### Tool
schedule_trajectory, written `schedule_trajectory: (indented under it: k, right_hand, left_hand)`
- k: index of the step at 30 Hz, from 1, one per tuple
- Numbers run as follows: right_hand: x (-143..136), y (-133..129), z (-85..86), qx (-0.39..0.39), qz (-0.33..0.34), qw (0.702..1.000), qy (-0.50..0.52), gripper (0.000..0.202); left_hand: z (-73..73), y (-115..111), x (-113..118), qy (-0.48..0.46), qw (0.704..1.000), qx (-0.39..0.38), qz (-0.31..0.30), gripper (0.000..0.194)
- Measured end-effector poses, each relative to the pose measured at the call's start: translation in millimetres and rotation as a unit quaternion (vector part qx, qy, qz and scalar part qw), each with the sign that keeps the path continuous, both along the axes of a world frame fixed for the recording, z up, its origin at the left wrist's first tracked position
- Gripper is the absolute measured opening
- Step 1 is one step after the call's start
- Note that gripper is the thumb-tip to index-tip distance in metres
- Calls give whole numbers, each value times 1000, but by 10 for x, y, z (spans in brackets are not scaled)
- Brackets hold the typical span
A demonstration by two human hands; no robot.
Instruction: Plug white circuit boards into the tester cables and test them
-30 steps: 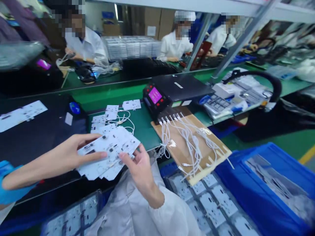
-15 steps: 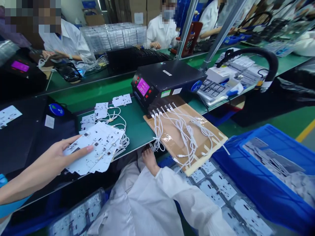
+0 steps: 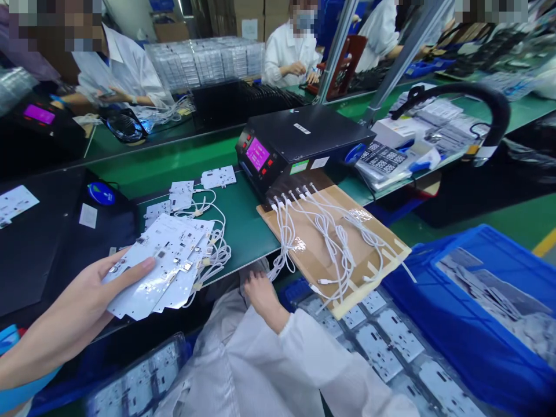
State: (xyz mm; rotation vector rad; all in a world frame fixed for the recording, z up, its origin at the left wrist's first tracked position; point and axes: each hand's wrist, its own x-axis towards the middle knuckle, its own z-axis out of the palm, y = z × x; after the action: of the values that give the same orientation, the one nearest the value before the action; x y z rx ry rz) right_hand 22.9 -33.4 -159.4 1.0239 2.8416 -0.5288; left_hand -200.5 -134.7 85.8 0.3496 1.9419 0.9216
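Observation:
My left hand (image 3: 113,280) grips a fanned stack of white circuit boards (image 3: 167,260), thumb on top and the other fingers underneath. It holds them above the front edge of the green bench. My right hand (image 3: 263,296) is low by my lap, just beneath the bench edge, palm down with its fingers loosely apart and nothing visible in them. Close to it hang white cables (image 3: 284,237) plugged into a black test box (image 3: 304,136) with a lit magenta screen. Behind the held stack, more white boards (image 3: 181,196) lie on the bench with coiled white cables (image 3: 217,249).
A cardboard sheet (image 3: 313,255) under the cables juts past the bench edge. Below it are trays of boards (image 3: 382,341), with a blue bin (image 3: 482,289) to the right. A black box (image 3: 39,243) stands at left. Co-workers in white coats sit across the bench.
My left hand and its boards have shifted slightly left and down. My right hand has come a little lower over my lap, more of it showing. The view has turned slightly left.

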Motion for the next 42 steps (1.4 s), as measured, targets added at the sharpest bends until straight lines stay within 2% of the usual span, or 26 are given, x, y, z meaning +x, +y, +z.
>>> schedule_trajectory:
  k: [3, 6, 9, 12, 15, 17, 20, 24, 28, 31, 34, 35, 39, 40, 42]
  right_hand:
    - [224, -86, 402, -29, 59, 997, 45, 27]
    - [507, -60, 837, -155, 34, 975, 159, 20]
    - [735, 27, 1179, -279, -32, 919, 275, 19]
    - [848, 99, 1344, -378, -88, 838, 384, 27]
    - [858, 128, 1373, -436, -156, 740, 488, 27]
    - [818, 139, 1368, -445, -187, 693, 536, 28]
    - [704, 166, 1378, -462, -206, 651, 566, 30]
    - [533, 199, 1401, -475, -221, 603, 602, 30]
    - [452, 156, 1360, -529, -196, 583, 584, 40]
    - [441, 124, 1309, -567, -175, 599, 537, 42]
    - [412, 164, 1298, -569, -179, 607, 525, 39]
    - [392, 192, 1307, -569, -192, 597, 532, 39]
    - [278, 292, 1353, -571, -256, 525, 578, 49]
    - [246, 296, 1357, -569, -265, 519, 580, 50]
    - [184, 273, 1351, -567, -284, 532, 561, 50]
  left_hand:
    - [-1, 3, -16, 0, 1000, 4, 5, 73]
    - [3, 26, 13, -1, 1000, 5, 3, 69]
    - [5, 74, 68, -8, 1000, 19, 2, 65]
    - [15, 123, 110, -22, 999, 31, -1, 66]
    - [40, 128, 121, -34, 998, 50, 12, 70]
    - [52, 105, 131, -48, 996, 79, 19, 73]
    - [20, 75, 204, -79, 990, 118, 21, 73]
    - [-125, 130, 446, -141, 984, 113, 4, 69]
    - [-260, 292, 717, -202, 972, 117, -40, 65]
    - [-302, 415, 824, -216, 963, 151, -53, 60]
    - [-320, 489, 851, -221, 959, 167, -60, 58]
    - [-325, 501, 850, -222, 958, 168, -63, 58]
    - [-346, 506, 835, -213, 959, 170, -81, 58]
    - [-350, 501, 830, -210, 959, 171, -86, 59]
    - [-352, 490, 818, -201, 960, 174, -89, 62]
